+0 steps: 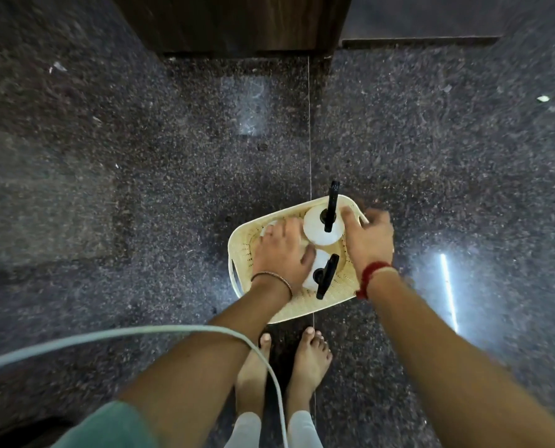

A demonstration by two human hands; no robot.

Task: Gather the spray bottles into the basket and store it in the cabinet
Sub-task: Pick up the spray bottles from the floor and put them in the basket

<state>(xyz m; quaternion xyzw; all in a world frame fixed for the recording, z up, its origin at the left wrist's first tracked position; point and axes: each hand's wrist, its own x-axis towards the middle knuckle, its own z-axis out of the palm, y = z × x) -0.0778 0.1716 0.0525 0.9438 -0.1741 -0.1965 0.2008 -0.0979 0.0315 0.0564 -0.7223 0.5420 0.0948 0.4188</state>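
A cream woven basket [237,250] sits on the dark speckled floor just ahead of my bare feet. Two white spray bottles with black trigger heads stand in it, one at the far end [315,229] and one nearer to me [310,281]. My left hand [282,250] lies palm down inside the basket over a third white bottle [267,228], of which only an edge shows. Whether it grips that bottle is hidden. My right hand [368,240] is blurred at the basket's right rim, with the thumb inside, the fingers outside and a gap between them.
A dark wooden cabinet [237,24] stands at the top of the view, about two basket lengths beyond the basket. A pale cable [140,333] loops across my left forearm. Polished granite floor [140,156] spreads all around, with a bright light reflection at the right.
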